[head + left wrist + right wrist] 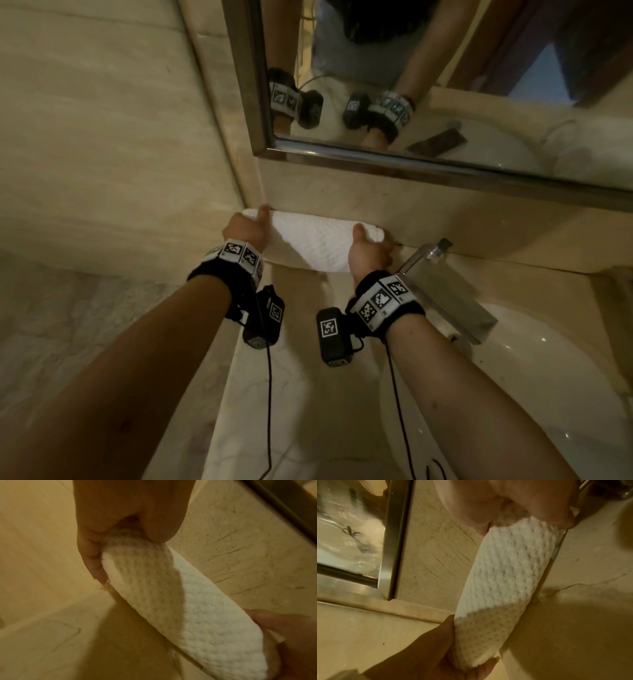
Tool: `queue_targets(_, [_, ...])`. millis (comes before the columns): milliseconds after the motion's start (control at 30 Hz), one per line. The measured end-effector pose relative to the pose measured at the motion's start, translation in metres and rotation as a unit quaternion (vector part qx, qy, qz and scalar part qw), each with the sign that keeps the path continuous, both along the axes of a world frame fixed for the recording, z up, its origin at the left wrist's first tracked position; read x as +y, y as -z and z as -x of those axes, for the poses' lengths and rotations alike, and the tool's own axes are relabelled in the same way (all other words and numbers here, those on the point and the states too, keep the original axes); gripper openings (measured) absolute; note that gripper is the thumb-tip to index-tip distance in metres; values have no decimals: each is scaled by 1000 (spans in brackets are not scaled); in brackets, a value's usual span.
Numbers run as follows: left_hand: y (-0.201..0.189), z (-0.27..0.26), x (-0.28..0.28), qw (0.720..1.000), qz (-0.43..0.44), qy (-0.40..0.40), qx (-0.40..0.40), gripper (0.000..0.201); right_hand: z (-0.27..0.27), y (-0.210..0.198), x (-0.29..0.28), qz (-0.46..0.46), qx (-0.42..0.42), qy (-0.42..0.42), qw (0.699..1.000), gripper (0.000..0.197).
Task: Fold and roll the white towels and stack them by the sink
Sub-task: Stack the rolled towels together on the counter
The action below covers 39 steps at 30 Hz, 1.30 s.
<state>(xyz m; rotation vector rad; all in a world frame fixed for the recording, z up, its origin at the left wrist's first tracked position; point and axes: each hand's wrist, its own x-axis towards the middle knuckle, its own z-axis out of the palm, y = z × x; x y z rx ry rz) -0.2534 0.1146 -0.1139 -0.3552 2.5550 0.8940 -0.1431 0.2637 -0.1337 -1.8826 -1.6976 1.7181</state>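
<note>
My left hand (247, 229) and right hand (368, 254) each curl around one end of the rolled white towel (313, 240), thumbs on top. I hold it at the far edge of the counter (339, 342), against the back wall under the mirror (445, 85). This roll looks finished, nearly placed; I see no stack yet. The sink (548, 377) on the right appears empty.

I found no readable text, brand or number anywhere. The wristbands (239, 255) and the wrist camera housings (329, 327) carried only black-and-white square marker patterns, which spelled out nothing.
</note>
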Motion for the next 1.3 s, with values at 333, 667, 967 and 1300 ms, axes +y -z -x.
queue_targets(333, [-69, -26, 9, 928, 221, 273, 124, 29, -10, -15, -1, 23, 7, -57, 998, 91])
queue_targets(667, [-40, -63, 29, 935, 57, 312, -158, 22, -14, -22, -3, 35, -21, -103, 994, 91])
queue_targets(967, [-38, -78, 19, 941, 93, 312, -95, 37, -22, -44, -32, -77, -71, -172, 979, 80])
queue_targets(1300, [-29, -84, -18, 951, -229, 12, -207, 60, -51, -45, -48, 125, 49, -115, 984, 44])
